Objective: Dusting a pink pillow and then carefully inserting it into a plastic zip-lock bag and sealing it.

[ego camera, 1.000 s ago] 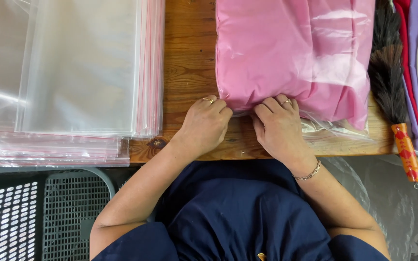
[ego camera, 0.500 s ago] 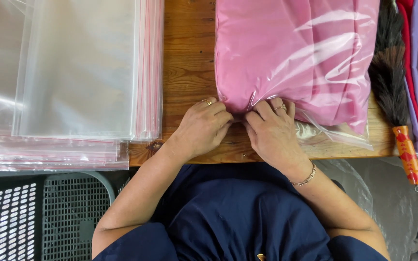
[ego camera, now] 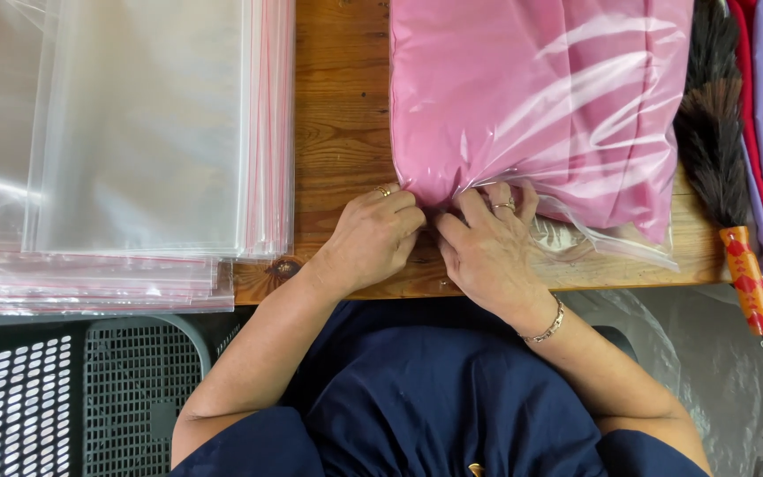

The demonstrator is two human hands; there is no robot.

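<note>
Counter (ego camera: 346,106): a brown wooden top that carries everything; a bare strip shows down the middle.
Stack of clear bags (ego camera: 125,141): flat, see-through bags with thin pink edges, piled neatly over the left side of the counter, close enough to grab.
Pink bundle (ego camera: 532,97): soft pink cloth inside a shiny clear bag, lying on the right side with its open end at the near edge, so the hands can get at it.
Feather duster (ego camera: 717,150): dark feathers and an orange handle, by the right edge, out of the way.
Left hand (ego camera: 373,237): closed, pinching the near left corner of the bundle's bag.
Right hand (ego camera: 487,247): fingers curled, pinching the same bag edge, touching the left hand. Both press the opening together at the near edge.
</note>
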